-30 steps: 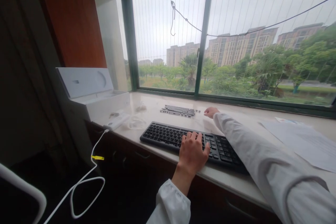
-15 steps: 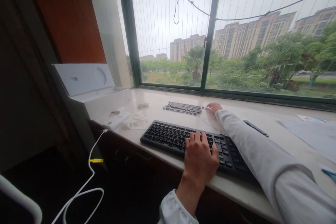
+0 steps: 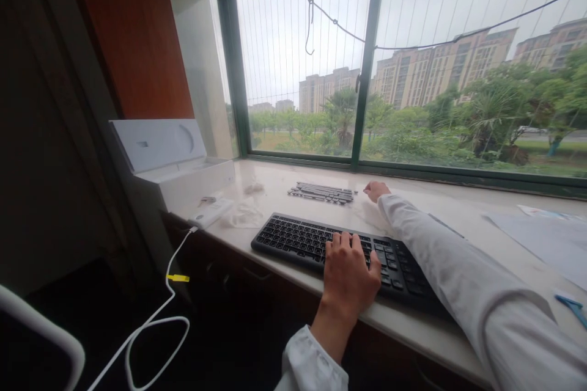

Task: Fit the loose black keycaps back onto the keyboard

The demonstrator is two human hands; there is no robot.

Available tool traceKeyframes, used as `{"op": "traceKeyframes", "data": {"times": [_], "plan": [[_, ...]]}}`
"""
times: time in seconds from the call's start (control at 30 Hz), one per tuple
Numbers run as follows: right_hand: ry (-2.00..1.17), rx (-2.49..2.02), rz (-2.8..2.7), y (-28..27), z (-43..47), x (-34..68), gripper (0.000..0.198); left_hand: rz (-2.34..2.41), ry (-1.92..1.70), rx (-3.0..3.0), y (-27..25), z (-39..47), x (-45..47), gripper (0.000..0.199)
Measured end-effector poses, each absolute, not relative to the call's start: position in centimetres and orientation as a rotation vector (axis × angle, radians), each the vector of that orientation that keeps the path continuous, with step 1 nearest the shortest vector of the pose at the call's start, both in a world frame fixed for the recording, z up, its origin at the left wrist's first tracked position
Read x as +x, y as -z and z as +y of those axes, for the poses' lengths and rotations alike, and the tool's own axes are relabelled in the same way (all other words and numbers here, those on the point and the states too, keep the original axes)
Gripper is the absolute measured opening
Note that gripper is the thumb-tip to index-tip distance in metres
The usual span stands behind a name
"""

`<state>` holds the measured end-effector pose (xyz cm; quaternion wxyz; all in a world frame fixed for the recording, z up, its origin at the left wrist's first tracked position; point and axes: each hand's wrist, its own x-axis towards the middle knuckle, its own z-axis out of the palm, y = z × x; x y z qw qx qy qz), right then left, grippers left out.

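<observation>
A black keyboard (image 3: 293,241) with its keycaps off across the main block lies along the ledge's front edge. My left hand (image 3: 348,269) rests over its right-centre part, fingers spread and bent on the key sockets, thumb apart. Beyond it, loose dark keycaps (image 3: 321,192) are laid out in close rows near the window. My right hand (image 3: 376,190) is just right of these rows, its arm stretched over the keyboard's right end. Its thumb and fingers are pinched together; whatever is between them is too small to make out. A single small keycap (image 3: 356,192) lies between the rows and my fingertips.
An open white box (image 3: 183,177) stands at the left by the window. Before it are a white device (image 3: 211,212) with a plugged-in cable (image 3: 172,281) and crumpled clear plastic (image 3: 245,215). Papers (image 3: 536,238) and a blue tool (image 3: 572,306) lie at the right.
My right hand has drawn slightly to the right, away from the keycap rows, its fingers now closed together. My left hand stays on the keyboard. The view has shifted a little.
</observation>
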<state>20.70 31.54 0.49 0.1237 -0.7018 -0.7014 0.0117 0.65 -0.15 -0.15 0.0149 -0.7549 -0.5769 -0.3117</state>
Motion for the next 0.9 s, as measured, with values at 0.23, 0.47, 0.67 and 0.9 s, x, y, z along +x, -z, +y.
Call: {"op": "traceKeyframes", "data": {"times": [0.23,0.47,0.67,0.9], "plan": [[-0.070,-1.845,-2.078,-3.4,26.0,22.2,0.022,-1.759,0.982,-2.343,0.1,-0.2,0.6,0.043],[-0.267,-1.645,-2.184,-4.1,17.1,24.2,0.027,-1.692,1.006,-2.355,0.2,-0.2,0.5,0.040],[-0.569,-1.457,-2.315,-4.3,12.6,23.7,0.041,-1.662,0.981,-2.391,0.0,-0.3,0.4,0.042],[-0.666,-1.300,-2.435,-4.1,11.6,22.2,0.055,-1.664,0.922,-2.389,-0.2,-0.5,0.4,0.041]]}}
